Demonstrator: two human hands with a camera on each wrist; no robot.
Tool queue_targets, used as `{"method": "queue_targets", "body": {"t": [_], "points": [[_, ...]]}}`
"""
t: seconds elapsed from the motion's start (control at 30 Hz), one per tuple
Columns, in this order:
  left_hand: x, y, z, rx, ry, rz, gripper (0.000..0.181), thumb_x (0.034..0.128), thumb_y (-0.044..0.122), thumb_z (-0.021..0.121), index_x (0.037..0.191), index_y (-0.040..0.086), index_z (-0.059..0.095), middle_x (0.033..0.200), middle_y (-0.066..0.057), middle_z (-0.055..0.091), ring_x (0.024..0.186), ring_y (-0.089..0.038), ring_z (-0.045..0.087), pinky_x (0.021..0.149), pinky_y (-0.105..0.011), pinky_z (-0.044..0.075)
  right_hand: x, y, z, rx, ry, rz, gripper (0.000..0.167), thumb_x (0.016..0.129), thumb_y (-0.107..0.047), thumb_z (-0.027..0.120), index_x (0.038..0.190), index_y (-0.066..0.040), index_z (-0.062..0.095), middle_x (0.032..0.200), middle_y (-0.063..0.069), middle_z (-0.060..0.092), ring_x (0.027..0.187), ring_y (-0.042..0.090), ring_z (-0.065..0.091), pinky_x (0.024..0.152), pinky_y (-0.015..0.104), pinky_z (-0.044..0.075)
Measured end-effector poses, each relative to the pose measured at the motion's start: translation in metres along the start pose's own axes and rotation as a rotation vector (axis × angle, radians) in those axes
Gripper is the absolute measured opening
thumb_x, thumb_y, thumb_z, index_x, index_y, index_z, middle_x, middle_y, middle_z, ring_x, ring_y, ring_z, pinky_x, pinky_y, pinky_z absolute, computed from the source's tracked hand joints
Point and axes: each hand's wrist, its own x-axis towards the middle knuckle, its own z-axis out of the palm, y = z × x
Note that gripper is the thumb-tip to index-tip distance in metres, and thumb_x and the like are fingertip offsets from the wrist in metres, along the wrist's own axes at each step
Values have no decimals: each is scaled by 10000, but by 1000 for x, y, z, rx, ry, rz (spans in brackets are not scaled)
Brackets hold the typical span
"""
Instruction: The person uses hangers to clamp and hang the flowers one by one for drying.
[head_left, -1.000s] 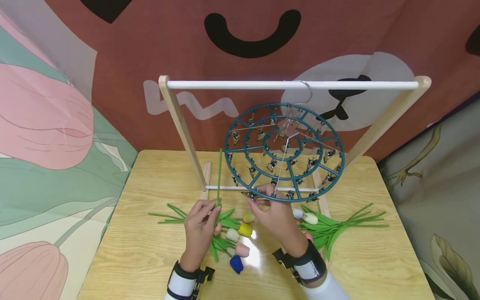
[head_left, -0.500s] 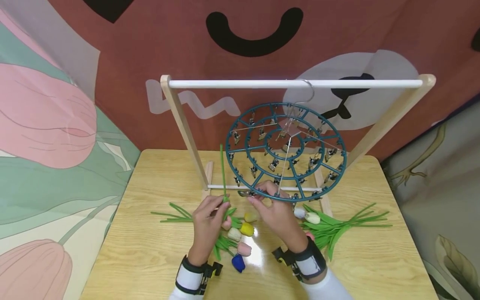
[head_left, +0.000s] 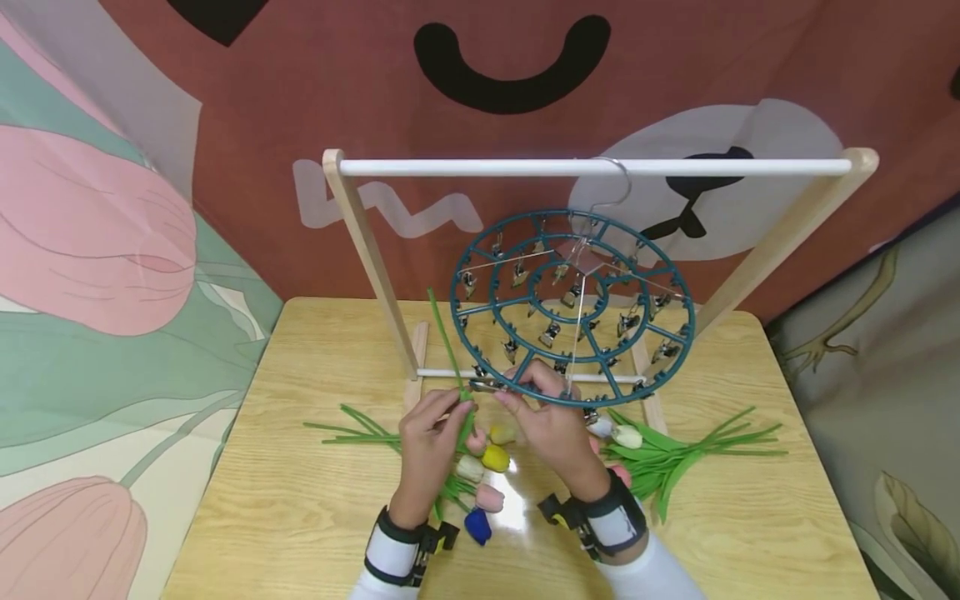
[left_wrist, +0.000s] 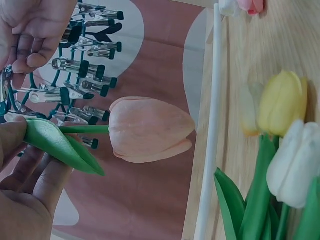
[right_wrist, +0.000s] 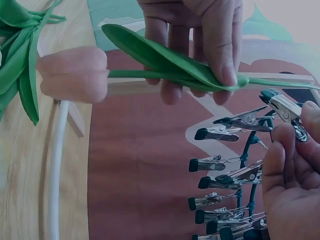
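Observation:
My left hand [head_left: 431, 442] pinches a pink artificial tulip [left_wrist: 150, 130] where its green leaf [right_wrist: 160, 55] meets the stem. The tulip hangs with its flower downward, and its bare stem [head_left: 444, 333] rises up past the fingers, leaning left. On the near rim of a round teal clip hanger [head_left: 452, 292], my right hand [head_left: 555, 429] pinches a metal clip [right_wrist: 285, 107] with dark tips. In the right wrist view the clip's tips lie close to the stem, just beyond the left fingertips. Whether they touch the stem I cannot tell.
The hanger hooks over the white bar [head_left: 480, 168] of a wooden rack. Several more clips dangle from its rings. On the table [head_left: 300, 500] lie tulips in the middle, including a yellow tulip [head_left: 495, 457] and a blue tulip [head_left: 477, 527], with another bunch [head_left: 675, 454] at right.
My left hand has moved right with the tulip, closer to the clip, and the stem's top now leans left. My right hand stays on the clip at the rim, almost in place.

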Motion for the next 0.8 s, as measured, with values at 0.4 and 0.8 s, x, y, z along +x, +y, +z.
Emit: {"method": "queue_targets", "body": {"t": [0.4,0.8], "points": [[2,7,8,-10,-9,-11,186,878,-125,724,1041,-47,767,953,-154,744,853,-98,733,666,-236,637,1,1,1,98,-18,-14,169,851,110,755,893,-12,645,913,159,717,862,127,672,745,215,577],[3,7,7,-7,-18,-20,219,865,-141,728,1040,-19,778,956,-140,737,889,-26,691,659,-224,634,1,2,3,57,-10,12,200,839,65,791,866,-50,630,825,73,696,773,114,624,677,212,538]]}}
